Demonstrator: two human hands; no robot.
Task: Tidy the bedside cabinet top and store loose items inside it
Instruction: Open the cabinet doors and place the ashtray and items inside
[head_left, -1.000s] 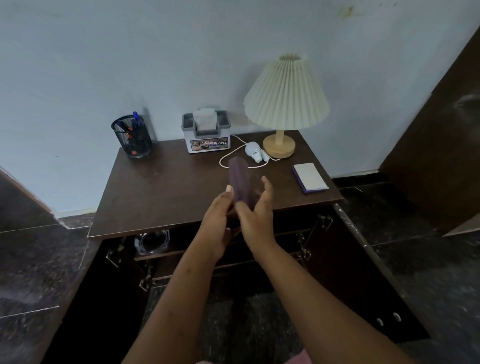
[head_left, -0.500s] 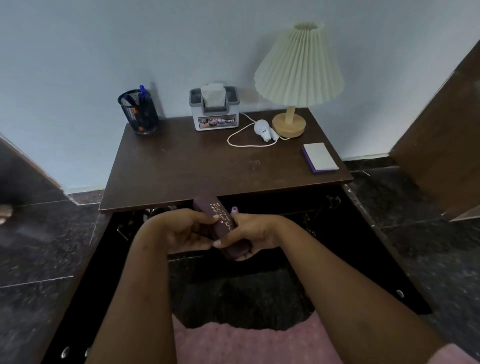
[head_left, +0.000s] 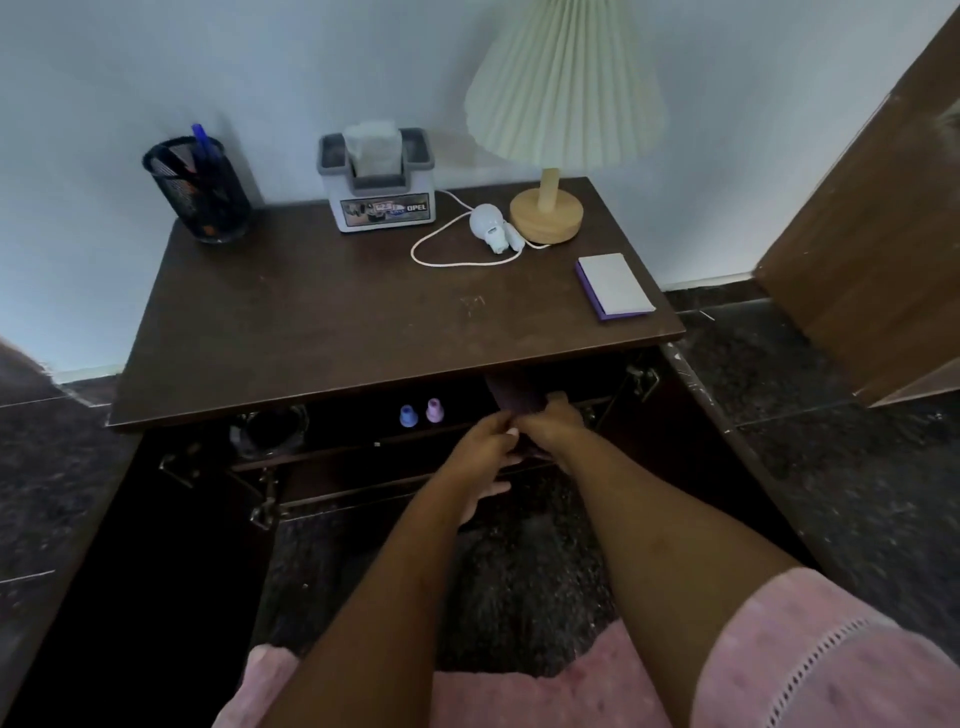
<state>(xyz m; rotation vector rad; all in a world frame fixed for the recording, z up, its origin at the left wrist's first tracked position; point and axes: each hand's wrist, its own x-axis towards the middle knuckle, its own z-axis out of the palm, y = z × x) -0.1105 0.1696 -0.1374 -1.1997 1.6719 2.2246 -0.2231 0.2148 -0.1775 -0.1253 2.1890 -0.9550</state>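
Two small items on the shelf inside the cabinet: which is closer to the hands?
The pink one, just right of the blue one, so nearer the left hand.

just the one head cam, wide-angle, looking forward and down over the table (head_left: 322, 332) toward the wall (head_left: 156, 62) behind it, pretty close up, floor (head_left: 831, 441) showing either side

- I see a dark purple oblong case (head_left: 513, 398), tilted, far end tucked under the top's front edge, above the inner shelf.
- Dark brown wooden bedside cabinet (head_left: 337, 322), doors open.
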